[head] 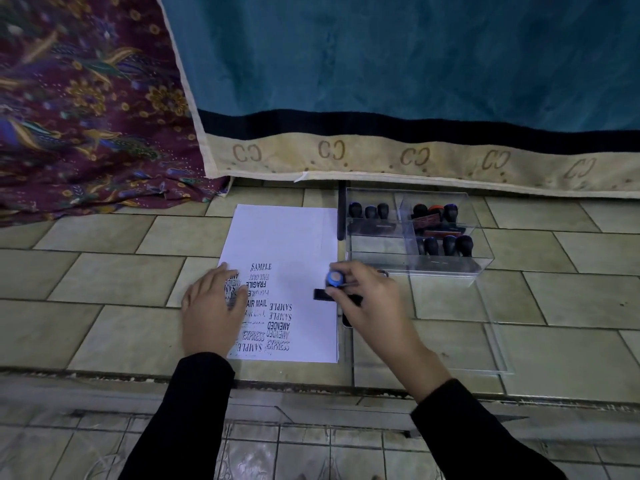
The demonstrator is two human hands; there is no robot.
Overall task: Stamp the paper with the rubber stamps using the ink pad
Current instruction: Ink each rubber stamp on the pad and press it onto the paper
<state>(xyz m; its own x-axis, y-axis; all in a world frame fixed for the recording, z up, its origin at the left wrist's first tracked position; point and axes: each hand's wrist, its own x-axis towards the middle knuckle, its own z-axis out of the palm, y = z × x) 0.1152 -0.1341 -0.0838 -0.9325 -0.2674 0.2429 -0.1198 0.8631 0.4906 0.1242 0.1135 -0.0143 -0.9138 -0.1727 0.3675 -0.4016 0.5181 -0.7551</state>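
Nearest, two dark sleeves reaching forward over a stone ledge. Left hand [214, 308] flat and spread on the printed side of the paper [294, 244], holding nothing, likely pinning the sheet against sliding. Right hand [363, 299] closed around the blue-capped handle of a rubber stamp [335, 279], its dark base at the sheet's right edge, partly over paper; whether pressed down or just above, impossible to tell. Under and just behind that grip, a dark sliver, perhaps the ink pad, mostly hidden. Left of the grip, crowded marks: SAMPLE, FRAGILE, AIR MAIL, AMENDED, EXPRESS; blank paper beyond it, room for more. Beyond and right of the grip, a clear divided box [415, 265] with more dark-handled stamps, kept within reach. Underneath, pale tiled floor. Farthest, a teal cloth [381, 64] with beige border and a maroon floral fabric [86, 98].
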